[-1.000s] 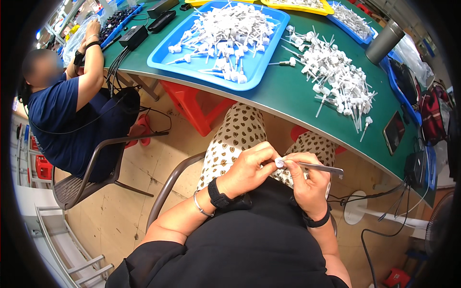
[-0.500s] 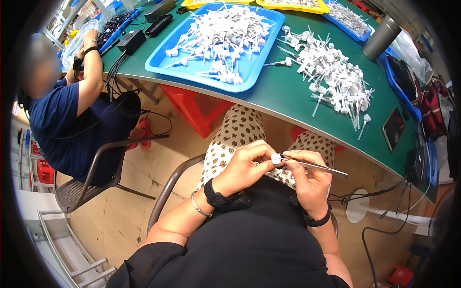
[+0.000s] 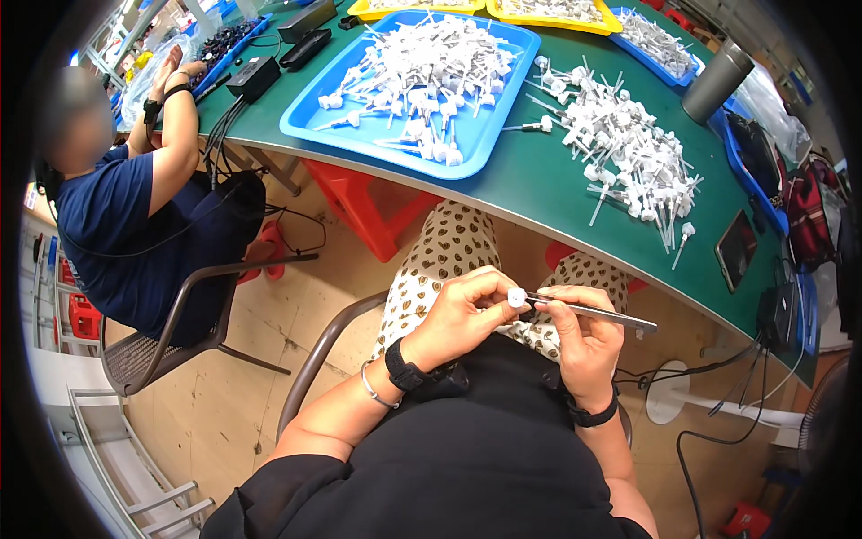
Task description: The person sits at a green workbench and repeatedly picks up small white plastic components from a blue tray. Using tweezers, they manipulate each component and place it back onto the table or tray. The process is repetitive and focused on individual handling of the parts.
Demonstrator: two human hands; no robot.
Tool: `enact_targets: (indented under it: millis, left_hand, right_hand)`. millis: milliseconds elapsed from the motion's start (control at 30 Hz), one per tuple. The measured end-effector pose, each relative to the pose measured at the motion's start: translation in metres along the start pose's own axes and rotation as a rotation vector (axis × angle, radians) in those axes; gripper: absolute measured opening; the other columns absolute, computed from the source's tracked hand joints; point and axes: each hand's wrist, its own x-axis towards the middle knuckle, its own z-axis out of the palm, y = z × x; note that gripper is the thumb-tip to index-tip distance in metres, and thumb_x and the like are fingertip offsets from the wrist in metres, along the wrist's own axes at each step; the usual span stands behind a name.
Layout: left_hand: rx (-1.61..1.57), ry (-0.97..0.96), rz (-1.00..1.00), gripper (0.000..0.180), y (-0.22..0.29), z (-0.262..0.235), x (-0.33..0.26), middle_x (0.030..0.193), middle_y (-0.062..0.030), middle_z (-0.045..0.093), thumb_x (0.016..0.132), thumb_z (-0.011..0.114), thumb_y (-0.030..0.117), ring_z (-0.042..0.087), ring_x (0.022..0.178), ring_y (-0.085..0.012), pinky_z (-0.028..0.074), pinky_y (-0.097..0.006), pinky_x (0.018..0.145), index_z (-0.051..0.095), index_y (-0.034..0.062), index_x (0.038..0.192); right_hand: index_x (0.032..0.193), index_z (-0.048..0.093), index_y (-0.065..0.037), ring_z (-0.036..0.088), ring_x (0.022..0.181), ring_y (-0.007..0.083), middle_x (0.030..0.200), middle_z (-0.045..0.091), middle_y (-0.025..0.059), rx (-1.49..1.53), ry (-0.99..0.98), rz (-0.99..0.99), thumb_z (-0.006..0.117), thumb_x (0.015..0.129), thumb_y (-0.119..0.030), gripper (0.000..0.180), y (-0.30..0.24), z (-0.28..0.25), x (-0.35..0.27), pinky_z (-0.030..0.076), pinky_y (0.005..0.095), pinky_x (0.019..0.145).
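Observation:
Over my lap, my left hand [image 3: 462,314] pinches a small white plastic pump head [image 3: 516,297] between thumb and fingertips. Metal tweezers [image 3: 620,316] lie in my right hand [image 3: 584,346], gripped between thumb and fingers. Their narrow end points left and meets the pump head's edge, while the wide end sticks out past my right fingers. Fingers partly hide the spot where tweezers and pump head meet, so I cannot tell what the tips grip. Similar white pump heads with thin tubes form a loose pile [image 3: 628,148] on the green table [image 3: 548,193].
A blue tray [image 3: 314,126] heaped with the same pieces stands ahead, yellow trays [image 3: 557,20] behind it. To the right are a grey bottle [image 3: 716,83] and a phone [image 3: 736,250]. A seated co-worker [image 3: 135,207] is at the left; a red stool [image 3: 368,207] stands under the table.
My view has shifted slightly, so the table sits a little lower and further right. My hands keep nearly the same pose, the tweezers tilting a bit. The co-worker's hand has opened and lifted.

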Motion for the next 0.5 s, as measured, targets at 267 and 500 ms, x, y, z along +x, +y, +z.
enact_targets:
  millis: [267,500]
  left_hand:
    - [0.128,0.06,0.118,0.006,0.018,-0.001,0.001,0.096,-0.0054,0.067,0.09,0.07,0.002,0.065,0.079,-0.009,0.053,-0.023,0.068,0.069,0.0002,0.095]
    - [0.649,0.582,0.67,0.015,0.117,-0.071,0.082,0.092,-0.0095,0.071,0.088,0.068,0.003,0.065,0.085,-0.0196,0.051,-0.032,0.075,0.071,0.0006,0.103]
  right_hand:
    - [0.104,0.064,0.005,0.069,0.086,0.0174,0.101,0.068,0.0123,0.068,0.062,-0.03,0.066,0.092,0.001,0.013,-0.002,-0.003,0.0,0.055,0.0259,0.076]
    - [0.107,0.062,0.005,0.069,0.087,0.0186,0.105,0.068,0.0137,0.062,0.102,-0.089,0.065,0.094,-0.002,0.015,-0.007,-0.009,0.003,0.056,0.027,0.079]
